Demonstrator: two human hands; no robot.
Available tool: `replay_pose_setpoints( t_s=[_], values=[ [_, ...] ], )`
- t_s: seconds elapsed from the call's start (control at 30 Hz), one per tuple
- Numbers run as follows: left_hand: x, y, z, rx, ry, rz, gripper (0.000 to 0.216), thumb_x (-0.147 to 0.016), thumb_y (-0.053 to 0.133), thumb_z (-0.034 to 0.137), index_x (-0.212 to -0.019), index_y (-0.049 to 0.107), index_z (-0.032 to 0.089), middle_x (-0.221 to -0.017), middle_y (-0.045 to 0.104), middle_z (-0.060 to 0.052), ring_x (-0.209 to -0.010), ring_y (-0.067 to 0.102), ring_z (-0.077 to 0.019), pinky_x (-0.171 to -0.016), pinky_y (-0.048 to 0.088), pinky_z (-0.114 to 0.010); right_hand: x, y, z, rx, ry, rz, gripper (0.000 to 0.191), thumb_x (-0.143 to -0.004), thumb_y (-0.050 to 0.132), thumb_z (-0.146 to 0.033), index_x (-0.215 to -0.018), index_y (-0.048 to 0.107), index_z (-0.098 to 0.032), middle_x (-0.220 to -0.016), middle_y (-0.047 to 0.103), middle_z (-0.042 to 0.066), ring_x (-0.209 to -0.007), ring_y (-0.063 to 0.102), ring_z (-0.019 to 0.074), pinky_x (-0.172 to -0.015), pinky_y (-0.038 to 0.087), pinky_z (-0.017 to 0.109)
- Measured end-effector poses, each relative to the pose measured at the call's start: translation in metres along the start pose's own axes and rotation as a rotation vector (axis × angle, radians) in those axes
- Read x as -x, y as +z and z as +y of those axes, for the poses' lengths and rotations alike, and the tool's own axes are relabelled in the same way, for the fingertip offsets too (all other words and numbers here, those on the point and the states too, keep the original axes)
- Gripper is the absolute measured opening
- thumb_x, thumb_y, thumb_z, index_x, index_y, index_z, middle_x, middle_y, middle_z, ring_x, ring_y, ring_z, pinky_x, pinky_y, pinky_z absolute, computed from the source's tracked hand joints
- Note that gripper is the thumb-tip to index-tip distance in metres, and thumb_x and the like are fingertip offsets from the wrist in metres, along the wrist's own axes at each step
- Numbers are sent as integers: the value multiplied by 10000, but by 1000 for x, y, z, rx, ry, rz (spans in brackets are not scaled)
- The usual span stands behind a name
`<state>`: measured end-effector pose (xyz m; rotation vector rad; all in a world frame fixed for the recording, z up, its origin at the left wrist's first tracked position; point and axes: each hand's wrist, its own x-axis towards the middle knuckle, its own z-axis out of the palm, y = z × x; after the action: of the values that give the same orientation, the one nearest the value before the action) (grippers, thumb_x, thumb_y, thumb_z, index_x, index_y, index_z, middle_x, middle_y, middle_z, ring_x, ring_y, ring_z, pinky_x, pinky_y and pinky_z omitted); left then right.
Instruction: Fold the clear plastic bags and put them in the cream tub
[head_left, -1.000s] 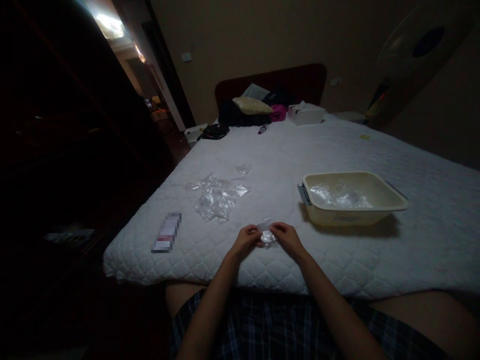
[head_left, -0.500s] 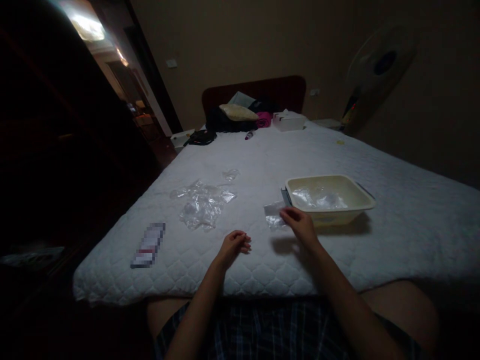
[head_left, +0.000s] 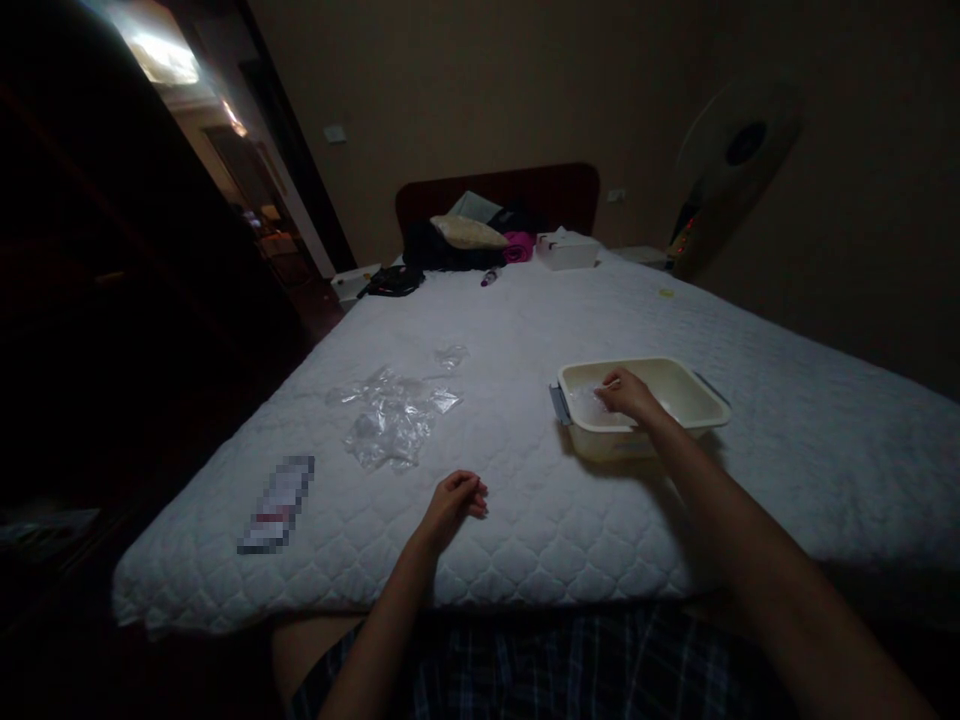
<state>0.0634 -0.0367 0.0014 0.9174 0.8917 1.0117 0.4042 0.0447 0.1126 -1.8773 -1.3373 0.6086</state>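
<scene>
My right hand [head_left: 628, 392] reaches into a cream plastic tub [head_left: 709, 408] on the white quilted bed [head_left: 525, 500]. Its fingers are pinched on a small clear plastic bag [head_left: 583, 402] that lies low inside the tub's left end, among other clear plastic. My left hand [head_left: 454, 497] rests on the quilt near the bed's front edge, its fingers curled in with nothing in them. A loose pile of clear plastic bags [head_left: 390, 420] lies on the quilt to the upper left of my left hand.
A flat rectangular packet [head_left: 276, 505] lies near the bed's front left corner. A pillow [head_left: 469, 232], dark clothes and a white box [head_left: 568, 250] sit by the headboard. A standing fan [head_left: 739, 150] is at the right. The room is dim.
My right hand carried the small clear bag from in front of me to the right and into the tub. My left hand let go of it and settled on the quilt.
</scene>
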Motion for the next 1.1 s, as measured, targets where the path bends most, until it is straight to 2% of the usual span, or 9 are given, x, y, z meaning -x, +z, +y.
replay_pose_setpoints(
  t_s=[0.17,0.3,0.47,0.57,0.67,0.77,0.97,1.03,1.1],
  values=[
    [1,0,1,-2,14,-14,281,-711,641,366,-786,532,118,-740,602,-43,-546,578,-109,-486,503,-247,-2,5,1,456,-154,-77,103,-725,619,-238,-738,577,-145,-680,620,50,-630,597,159,-561,416,236],
    [1,1,1,3,21,-17,282,-707,644,369,-776,533,119,-731,603,-41,-541,575,-107,-491,502,-247,4,2,-4,692,-272,-35,214,-737,614,-314,-862,612,-141,-906,621,119,-812,590,210,-643,414,264],
    [1,1,1,-3,26,-3,292,-691,654,380,-758,533,122,-721,603,-36,-526,567,-104,-486,498,-252,3,2,-12,655,-395,51,202,-807,513,-234,-965,584,-129,-1003,593,127,-921,552,197,-737,394,252],
    [1,1,1,2,22,2,295,-683,660,382,-750,535,123,-718,602,-34,-527,566,-104,-484,494,-249,-3,7,-13,618,-447,-65,195,-808,472,-163,-958,590,-128,-985,612,110,-912,553,180,-754,383,235],
    [1,1,1,7,22,2,290,-688,657,379,-749,533,124,-714,601,-34,-529,566,-106,-488,493,-254,-10,16,-8,671,-382,-244,272,-748,530,-133,-1014,584,-124,-987,625,114,-864,573,183,-713,391,231],
    [1,1,1,13,22,-1,286,-696,651,374,-756,533,121,-716,603,-39,-533,568,-108,-498,493,-257,-15,23,-1,704,-344,-318,347,-687,578,-106,-1033,587,-133,-976,637,110,-835,587,187,-674,396,224],
    [2,2,1,15,25,0,294,-691,653,377,-754,526,120,-706,601,-39,-519,570,-109,-483,474,-246,-17,26,5,708,-337,-346,383,-651,602,-87,-1028,600,-158,-940,649,87,-817,592,187,-660,397,224],
    [2,2,2,17,23,1,310,-679,659,390,-753,524,121,-708,602,-41,-513,569,-108,-481,469,-246,-13,22,-4,716,-337,-329,370,-681,568,-92,-1043,594,-162,-926,649,84,-809,591,189,-653,397,231],
    [3,2,2,18,21,1,321,-671,662,399,-758,523,123,-712,604,-41,-515,569,-109,-485,468,-247,-5,19,-22,710,-368,-244,318,-722,519,-104,-1025,598,-161,-928,643,89,-830,584,194,-667,396,240]
  ],
)
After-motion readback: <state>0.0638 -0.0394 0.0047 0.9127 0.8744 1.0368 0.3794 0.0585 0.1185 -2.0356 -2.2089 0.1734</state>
